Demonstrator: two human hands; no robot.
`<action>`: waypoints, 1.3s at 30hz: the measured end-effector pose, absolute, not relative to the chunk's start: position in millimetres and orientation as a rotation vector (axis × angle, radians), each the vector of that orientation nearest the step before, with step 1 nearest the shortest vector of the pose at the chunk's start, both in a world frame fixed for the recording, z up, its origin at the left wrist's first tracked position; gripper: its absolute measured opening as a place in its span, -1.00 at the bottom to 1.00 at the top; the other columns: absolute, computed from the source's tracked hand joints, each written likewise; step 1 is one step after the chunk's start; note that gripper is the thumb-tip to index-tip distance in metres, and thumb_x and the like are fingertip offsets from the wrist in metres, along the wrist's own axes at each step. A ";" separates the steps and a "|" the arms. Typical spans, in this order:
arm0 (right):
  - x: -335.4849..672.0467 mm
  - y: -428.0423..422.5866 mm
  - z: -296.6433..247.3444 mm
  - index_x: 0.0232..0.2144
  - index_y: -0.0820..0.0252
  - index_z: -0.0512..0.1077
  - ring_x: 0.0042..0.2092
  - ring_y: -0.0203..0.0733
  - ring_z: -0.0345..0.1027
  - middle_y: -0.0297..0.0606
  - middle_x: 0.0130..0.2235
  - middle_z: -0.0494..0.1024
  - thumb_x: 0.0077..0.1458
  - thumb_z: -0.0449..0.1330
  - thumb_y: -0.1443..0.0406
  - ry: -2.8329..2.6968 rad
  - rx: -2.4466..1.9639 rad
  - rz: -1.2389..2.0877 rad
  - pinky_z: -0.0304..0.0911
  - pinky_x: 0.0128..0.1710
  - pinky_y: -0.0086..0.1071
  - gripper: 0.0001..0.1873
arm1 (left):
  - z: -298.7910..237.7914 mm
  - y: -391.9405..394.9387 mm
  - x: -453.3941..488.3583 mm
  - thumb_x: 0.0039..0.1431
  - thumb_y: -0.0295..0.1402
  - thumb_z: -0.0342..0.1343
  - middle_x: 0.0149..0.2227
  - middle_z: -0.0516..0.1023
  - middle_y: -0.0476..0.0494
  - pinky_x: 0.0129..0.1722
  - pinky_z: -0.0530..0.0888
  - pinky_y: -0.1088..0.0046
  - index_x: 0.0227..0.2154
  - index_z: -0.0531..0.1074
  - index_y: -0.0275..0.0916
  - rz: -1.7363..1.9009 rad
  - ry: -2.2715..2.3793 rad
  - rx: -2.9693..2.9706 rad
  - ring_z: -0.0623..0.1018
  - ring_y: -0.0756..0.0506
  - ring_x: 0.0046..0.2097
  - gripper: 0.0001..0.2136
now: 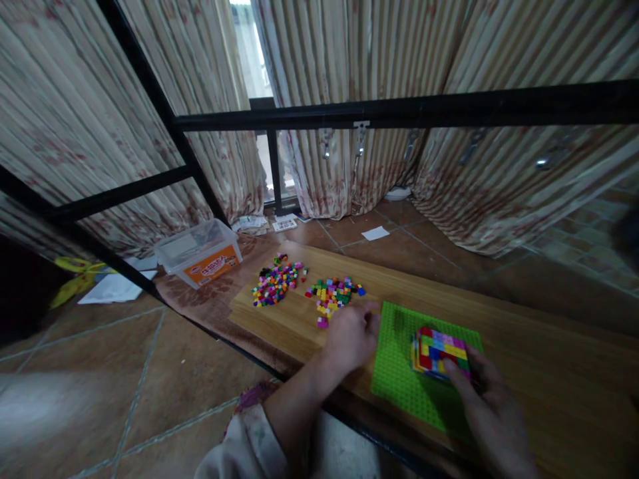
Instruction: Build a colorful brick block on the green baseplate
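Observation:
A green baseplate (404, 379) lies on a wooden board (524, 346). On it stands a block of small bricks (436, 351) in red, yellow, green and blue. My right hand (486, 406) rests at the block's near right side, fingers touching it. My left hand (352, 332) sits at the plate's left edge, next to a pile of loose coloured bricks (333, 295), with its fingers curled; what they hold is hidden. A second brick pile (276, 281) lies farther left.
A clear plastic tub with an orange label (198, 251) stands on the floor at the left. Black metal bars (399, 110) cross above the board. Curtains hang behind. Papers (374, 233) lie on the tiled floor.

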State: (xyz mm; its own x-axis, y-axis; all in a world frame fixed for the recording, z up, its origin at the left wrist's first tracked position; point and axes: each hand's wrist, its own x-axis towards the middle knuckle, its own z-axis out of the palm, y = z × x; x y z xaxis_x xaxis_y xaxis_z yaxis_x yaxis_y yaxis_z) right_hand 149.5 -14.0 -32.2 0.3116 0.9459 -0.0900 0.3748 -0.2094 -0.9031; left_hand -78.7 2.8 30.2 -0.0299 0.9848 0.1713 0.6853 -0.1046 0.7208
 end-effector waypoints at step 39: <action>166.5 -3.6 -17.1 -0.15 0.19 0.49 -0.22 -0.06 0.48 -0.09 -0.13 0.58 0.01 0.18 -0.04 -0.977 -1.524 0.726 0.34 -0.21 -0.16 -0.51 | 0.2 60.2 -128.8 0.08 -0.52 -0.03 -0.08 0.55 -0.25 0.12 0.29 0.26 -0.11 0.53 -0.25 0.312 2.033 2.380 0.45 -0.20 0.02 -0.66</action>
State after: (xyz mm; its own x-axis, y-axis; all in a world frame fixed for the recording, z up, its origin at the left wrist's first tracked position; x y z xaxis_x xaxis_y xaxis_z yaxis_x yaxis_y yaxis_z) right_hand 166.5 -3.6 -17.1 0.4659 0.8823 0.0664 0.1908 -0.0269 -0.9813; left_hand -128.8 60.2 0.2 0.1450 0.9775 0.1530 0.9784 -0.1647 0.1251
